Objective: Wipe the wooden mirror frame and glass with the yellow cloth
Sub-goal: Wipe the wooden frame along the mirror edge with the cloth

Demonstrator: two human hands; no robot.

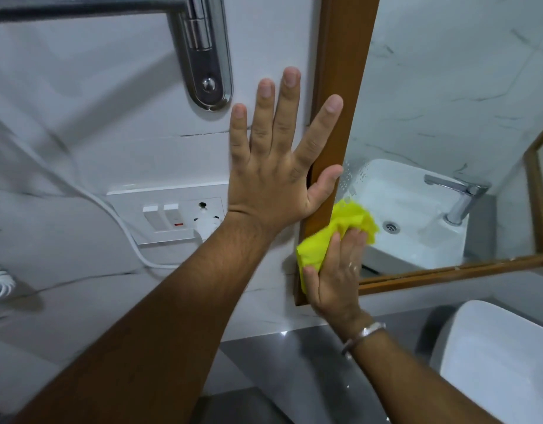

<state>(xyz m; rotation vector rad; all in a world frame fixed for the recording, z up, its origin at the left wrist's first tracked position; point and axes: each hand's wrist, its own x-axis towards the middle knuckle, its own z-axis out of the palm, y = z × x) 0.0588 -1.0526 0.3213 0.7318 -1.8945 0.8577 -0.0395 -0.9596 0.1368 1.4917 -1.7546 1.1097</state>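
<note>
At the mirror's lower left corner: the wiping is underway, judged from where the cloth sits.
Left hand [271,166]: flat and spread wide, gripping nothing; palm and three fingers on the white wall, forefinger and thumb lying across the wooden mirror frame [334,123].
Right hand [336,270]: pressed over the yellow cloth [340,231], fingers closed down on it, a bangle at the wrist.
Cloth position: bunched across the frame's left upright near the bottom corner, its upper end spilling onto the glass [447,96].
Glass: water droplets show just above the cloth near the frame edge; the rest reflects a basin and tap, and I cannot tell whether it has been wiped.
Likely done: hard to say; no part looks clearly finished.
Likely left: the bottom rail, the upper part of the left upright, most of the glass.
Beside the frame: a switch plate [166,211] with a plug in it.
</note>
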